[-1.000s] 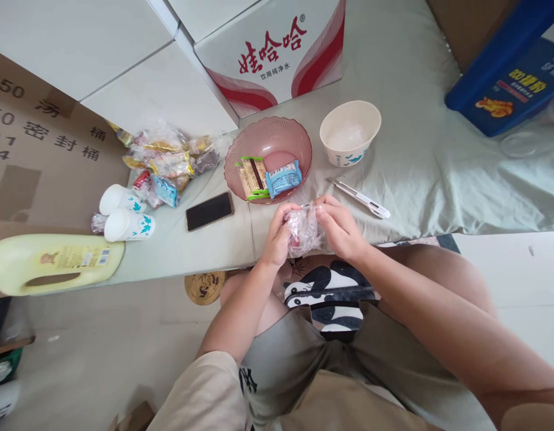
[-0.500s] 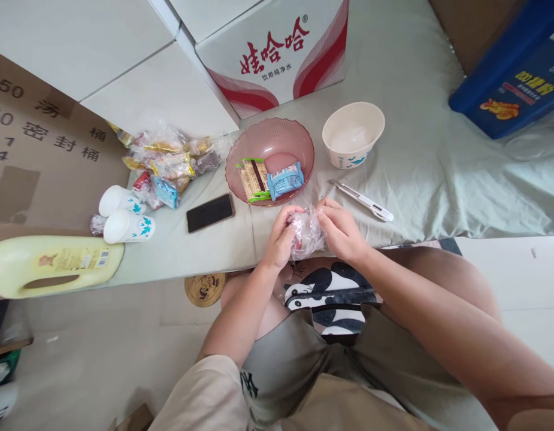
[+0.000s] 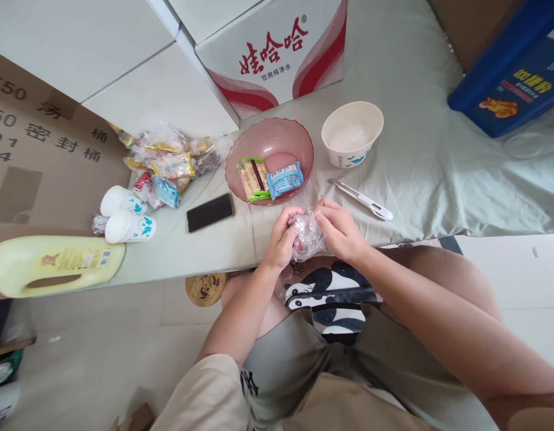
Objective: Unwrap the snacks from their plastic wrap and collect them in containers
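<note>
Both my hands meet at the near edge of the cloth-covered surface, pinching a small clear plastic snack bag [image 3: 307,238] with something red inside. My left hand [image 3: 281,239] grips its left side with curled fingers. My right hand [image 3: 342,230] grips its right side and top. Just beyond them stands a pink ribbed bowl [image 3: 299,140] holding a few wrapped snacks, among them a blue packet [image 3: 283,178] and a brown bar [image 3: 254,176]. A white utility knife [image 3: 361,199] lies to the right of the bowl.
A cream bowl [image 3: 352,133] sits behind the knife. A black phone [image 3: 210,212], a pile of wrapped snacks [image 3: 169,158], two lying paper cups [image 3: 126,218] and a yellow jug [image 3: 52,263] are at left. Cartons [image 3: 277,48] stand behind; a blue box [image 3: 510,72] is at right.
My hands have drawn slightly closer together on the plastic bag, squeezing it smaller. Nothing else has moved.
</note>
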Demonstrator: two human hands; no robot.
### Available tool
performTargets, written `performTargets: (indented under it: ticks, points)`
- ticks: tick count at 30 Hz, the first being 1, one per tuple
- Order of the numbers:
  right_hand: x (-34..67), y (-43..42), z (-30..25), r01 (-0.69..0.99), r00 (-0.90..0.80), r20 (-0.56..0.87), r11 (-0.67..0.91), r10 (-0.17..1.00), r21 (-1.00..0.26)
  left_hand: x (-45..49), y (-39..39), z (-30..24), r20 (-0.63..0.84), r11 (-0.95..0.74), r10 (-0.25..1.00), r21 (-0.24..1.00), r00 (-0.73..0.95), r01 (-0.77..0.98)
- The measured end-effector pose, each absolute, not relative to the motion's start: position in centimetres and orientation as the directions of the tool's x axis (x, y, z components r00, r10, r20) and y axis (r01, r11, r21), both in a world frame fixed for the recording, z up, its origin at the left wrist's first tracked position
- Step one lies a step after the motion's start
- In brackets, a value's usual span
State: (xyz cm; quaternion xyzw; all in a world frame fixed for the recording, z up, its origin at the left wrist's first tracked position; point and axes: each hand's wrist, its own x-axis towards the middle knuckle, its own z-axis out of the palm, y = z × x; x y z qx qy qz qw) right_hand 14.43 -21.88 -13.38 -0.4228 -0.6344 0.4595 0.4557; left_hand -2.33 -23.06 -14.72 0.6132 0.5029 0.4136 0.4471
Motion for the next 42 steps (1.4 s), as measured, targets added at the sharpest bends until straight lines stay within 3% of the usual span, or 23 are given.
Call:
performTargets:
  ticks: [6,11,16,23,29,33,38,42]
  points:
    - [14.5,-21.9,-13.0,0.103,-0.220,0.213,0.240,0.952,-0.965,-2.0,-23.2,-14.9,0.354,-0.383,0.924,0.829,0.147,0.409]
    - [14.5,-22.0,-13.2,0.096,-0.115,0.150,0.161,0.982,-0.982,-1.8,-23.3,-15.0,0.357,-0.354,0.933,0.899,0.036,0.259]
    - [14.2,-21.9,-14.2,-0.033,-0.246,-0.053,-0.064,0.968,-0.997,-2.2,-23.3,-14.7,0.395,-0.396,0.918,0.901,0.045,0.175]
    - [14.1,-21.7,-13.9,-0.060,-0.110,-0.058,-0.065,0.992,-0.996,-2.6,-23.8,-14.3,0.503,-0.502,0.856,0.758,0.115,0.417]
    - [14.0,-21.8,-13.6,0.062,-0.057,-0.036,-0.032,0.998,-0.998,-2.6,-23.7,-14.2,0.579,-0.673,0.729,0.512,0.364,0.534]
    - [14.0,-21.9,-13.4,0.065,-0.128,-0.020,-0.012,0.992,-0.998,-2.5,-23.6,-14.1,0.625,-0.674,0.712,0.483,0.318,0.559]
    - [14.1,-21.9,-13.5,0.077,-0.154,-0.027,-0.015,0.988,-0.997,-2.6,-23.5,-14.2,0.740,-0.749,0.604,0.399,0.296,0.529]
    - [14.2,-21.9,-13.2,0.119,-0.152,-0.017,0.002,0.988,-0.993,-2.7,-23.6,-13.9,0.696,-0.723,0.639,0.400,0.327,0.563]
